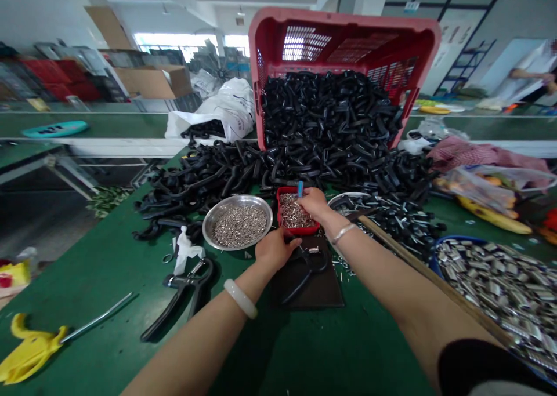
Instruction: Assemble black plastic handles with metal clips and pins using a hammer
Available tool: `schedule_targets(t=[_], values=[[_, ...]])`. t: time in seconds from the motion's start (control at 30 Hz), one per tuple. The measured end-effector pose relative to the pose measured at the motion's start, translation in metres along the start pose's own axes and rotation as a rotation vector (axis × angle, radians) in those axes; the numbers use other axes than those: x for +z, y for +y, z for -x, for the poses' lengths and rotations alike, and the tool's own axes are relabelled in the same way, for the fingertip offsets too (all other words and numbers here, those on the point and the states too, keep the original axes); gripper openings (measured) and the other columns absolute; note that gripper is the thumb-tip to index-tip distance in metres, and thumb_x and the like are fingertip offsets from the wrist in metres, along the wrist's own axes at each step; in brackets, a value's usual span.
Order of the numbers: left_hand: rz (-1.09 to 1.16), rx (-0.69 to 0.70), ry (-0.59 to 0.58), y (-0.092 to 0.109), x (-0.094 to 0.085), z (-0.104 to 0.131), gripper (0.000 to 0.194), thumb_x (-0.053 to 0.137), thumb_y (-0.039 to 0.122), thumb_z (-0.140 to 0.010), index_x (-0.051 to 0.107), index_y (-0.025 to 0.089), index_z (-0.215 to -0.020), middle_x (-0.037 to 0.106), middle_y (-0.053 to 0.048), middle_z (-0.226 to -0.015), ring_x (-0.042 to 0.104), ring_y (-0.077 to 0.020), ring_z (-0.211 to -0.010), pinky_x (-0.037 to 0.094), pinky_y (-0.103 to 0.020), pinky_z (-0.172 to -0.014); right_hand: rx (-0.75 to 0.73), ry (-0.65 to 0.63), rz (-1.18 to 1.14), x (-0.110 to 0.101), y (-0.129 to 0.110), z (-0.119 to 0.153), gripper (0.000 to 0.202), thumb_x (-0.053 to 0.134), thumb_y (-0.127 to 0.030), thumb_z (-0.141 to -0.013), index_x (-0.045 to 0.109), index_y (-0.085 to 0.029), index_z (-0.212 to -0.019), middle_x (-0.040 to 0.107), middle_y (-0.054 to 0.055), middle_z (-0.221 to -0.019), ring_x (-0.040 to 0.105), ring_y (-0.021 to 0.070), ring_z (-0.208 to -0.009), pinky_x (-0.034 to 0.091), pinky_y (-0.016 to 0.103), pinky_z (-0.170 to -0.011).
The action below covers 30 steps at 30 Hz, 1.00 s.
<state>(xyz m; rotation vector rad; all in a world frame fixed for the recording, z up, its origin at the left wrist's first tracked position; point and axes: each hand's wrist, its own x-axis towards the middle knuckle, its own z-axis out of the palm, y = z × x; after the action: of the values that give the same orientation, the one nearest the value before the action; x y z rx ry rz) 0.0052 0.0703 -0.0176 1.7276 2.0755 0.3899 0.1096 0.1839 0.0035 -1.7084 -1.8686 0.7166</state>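
My left hand (275, 251) is closed at the upper end of a black hand grip strengthener (308, 271), which has a small spring and lies over a dark pad (328, 294). My right hand (314, 203) reaches over a red tray (303, 231) of small metal pins (292, 210), its fingers pinched together at the pins. Whatever is between those fingertips is too small to make out. Something blue (300, 188) shows at the right fingers. Left of the tray stands a steel bowl (208, 229) full of small metal parts. Another hand grip strengthener (191, 289) with a spring lies to the left.
A tipped red crate (343, 20) spills black handles (331, 112) across the back. On the right are a blue-rimmed basin of metal springs (491, 274), a wooden strip (409, 257) and a banana (491, 215). A yellow air gun (32, 349) lies at front left.
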Motion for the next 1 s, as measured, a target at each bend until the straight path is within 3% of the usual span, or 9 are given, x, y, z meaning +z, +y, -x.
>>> schedule_targets(t=[0.13,0.2,0.33,0.53,0.77,0.87,1.0], values=[[0.016,0.031,-0.046,-0.003,-0.001,-0.003,0.032,0.052,0.054,-0.072,0.062,0.028,-0.088,0.066,0.000,-0.089,0.060,-0.0196,-0.081,0.042,-0.028,-0.064,-0.101,0.077,-0.178,-0.014,0.025,0.060,0.025,0.039,-0.026,-0.083,0.048,-0.015,-0.104,0.065,0.005,-0.078,0.062,0.0120,-0.058,0.049,0.021,-0.051],[0.025,0.041,-0.051,-0.005,-0.001,-0.005,0.032,0.052,0.054,-0.072,0.061,0.028,-0.089,0.066,0.000,-0.089,0.060,-0.0192,-0.081,0.043,-0.028,-0.065,-0.224,0.117,-0.404,-0.013,0.042,0.092,0.022,0.044,-0.032,-0.082,0.046,-0.017,-0.098,0.063,0.003,-0.073,0.062,0.0140,-0.059,0.051,0.024,-0.053],[0.025,0.051,-0.047,-0.006,0.001,-0.005,0.033,0.051,0.054,-0.072,0.061,0.027,-0.090,0.066,-0.001,-0.089,0.060,-0.0190,-0.082,0.043,-0.028,-0.067,-0.290,0.084,-0.503,-0.001,0.066,0.129,0.016,0.047,-0.033,-0.082,0.043,-0.020,-0.089,0.062,0.004,-0.073,0.063,0.0168,-0.066,0.053,0.030,-0.062],[0.017,0.078,-0.045,-0.008,0.001,-0.003,0.033,0.051,0.054,-0.072,0.060,0.027,-0.091,0.066,0.000,-0.091,0.060,-0.0187,-0.083,0.042,-0.028,-0.067,-0.247,0.104,-0.626,0.002,0.063,0.132,0.018,0.045,-0.037,-0.084,0.039,-0.021,-0.092,0.059,0.004,-0.078,0.064,0.0177,-0.064,0.056,0.031,-0.055],[0.046,0.065,-0.029,-0.008,0.003,-0.002,0.032,0.052,0.053,-0.072,0.060,0.027,-0.090,0.065,0.001,-0.094,0.059,-0.0178,-0.083,0.042,-0.027,-0.066,-0.331,0.158,-0.377,0.006,0.058,0.137,0.018,0.046,-0.036,-0.081,0.043,-0.020,-0.087,0.058,0.008,-0.081,0.062,0.0200,-0.069,0.055,0.035,-0.062],[0.064,0.075,-0.009,-0.008,0.004,-0.002,0.030,0.053,0.052,-0.072,0.060,0.027,-0.089,0.066,0.001,-0.093,0.059,-0.0181,-0.082,0.042,-0.027,-0.065,-0.153,0.082,-0.615,0.004,0.059,0.130,0.020,0.049,-0.037,-0.078,0.040,-0.021,-0.088,0.058,0.003,-0.074,0.062,0.0172,-0.063,0.055,0.032,-0.057],[0.071,0.102,0.002,-0.010,0.005,-0.002,0.030,0.052,0.052,-0.073,0.060,0.027,-0.088,0.065,0.002,-0.093,0.059,-0.0181,-0.082,0.042,-0.027,-0.064,0.139,-0.198,-0.952,-0.007,0.058,0.123,0.024,0.054,-0.037,-0.074,0.039,-0.020,-0.082,0.056,-0.004,-0.065,0.061,0.0114,-0.053,0.050,0.021,-0.045]])
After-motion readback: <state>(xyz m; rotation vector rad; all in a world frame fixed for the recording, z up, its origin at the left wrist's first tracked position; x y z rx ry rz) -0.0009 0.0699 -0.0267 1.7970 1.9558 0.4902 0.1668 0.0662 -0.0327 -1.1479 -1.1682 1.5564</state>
